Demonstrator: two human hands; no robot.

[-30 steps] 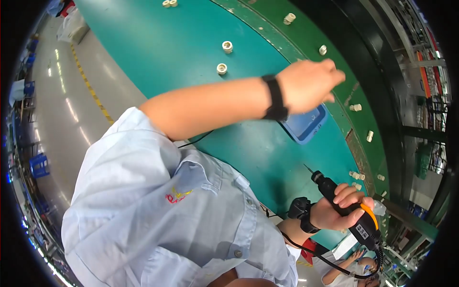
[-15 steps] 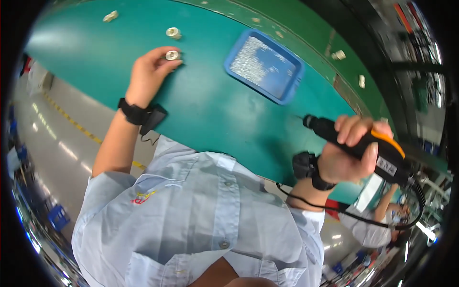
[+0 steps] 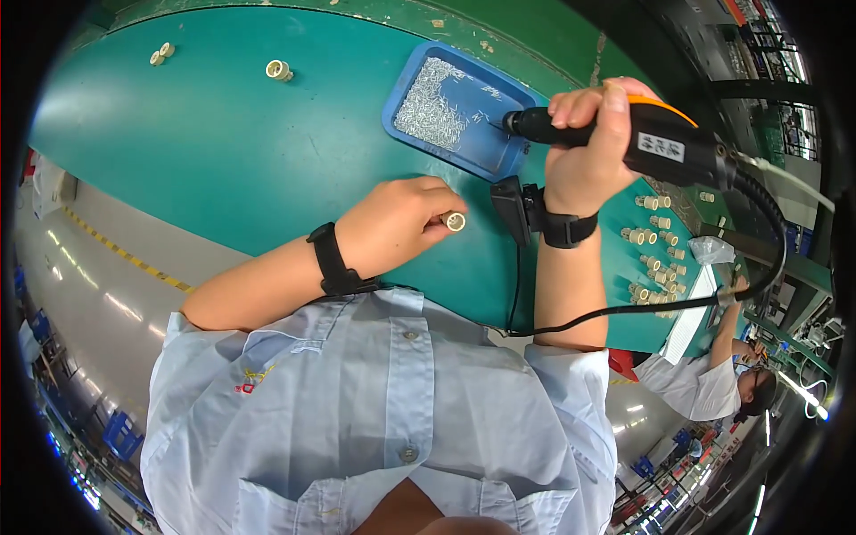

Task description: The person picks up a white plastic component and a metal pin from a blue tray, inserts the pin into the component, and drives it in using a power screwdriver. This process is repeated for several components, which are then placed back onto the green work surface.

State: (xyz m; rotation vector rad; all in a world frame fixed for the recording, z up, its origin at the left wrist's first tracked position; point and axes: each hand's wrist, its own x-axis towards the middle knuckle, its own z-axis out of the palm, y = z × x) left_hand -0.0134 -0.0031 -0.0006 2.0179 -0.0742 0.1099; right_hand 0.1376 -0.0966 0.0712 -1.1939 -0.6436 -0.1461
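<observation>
My right hand is wrapped round a black and orange electric screwdriver. Its tip points left, over the blue tray of small silver screws. Between the fingers of my left hand is a small cream cylindrical fitting, its round open end showing. That hand is just in front of the tray, above the green tabletop. A similar single fitting stands at the far left, and a pair of fittings lies further left.
Several more fittings stand grouped on the right of the table, by a clear plastic bag and a white sheet. A black cable loops from my right wrist. Another person is at the right.
My left hand has come right and nearer with a fitting, from the far left to before the tray. The screwdriver has moved up and left, its tip now over the tray.
</observation>
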